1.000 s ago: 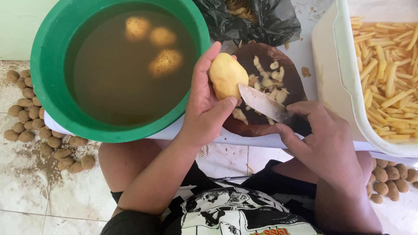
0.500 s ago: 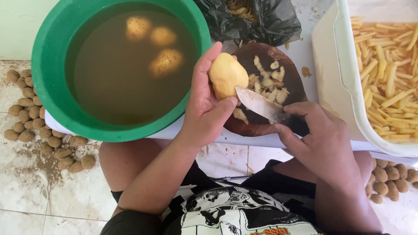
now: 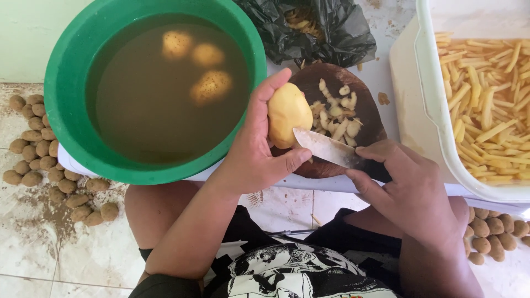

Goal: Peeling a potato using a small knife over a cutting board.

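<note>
My left hand holds a peeled yellow potato upright over the edge of a dark round wooden board. My right hand grips a knife; its blade tip touches the lower right side of the potato. Cut potato pieces lie on the board behind the blade.
A green basin of cloudy water holds three peeled potatoes. A white tub at right is full of raw potato sticks. A black plastic bag lies behind the board. Unpeeled small potatoes lie on the tiled floor on both sides.
The knife blade has moved left up to the potato and now touches its lower side. My left hand keeps the potato in almost the same place.
</note>
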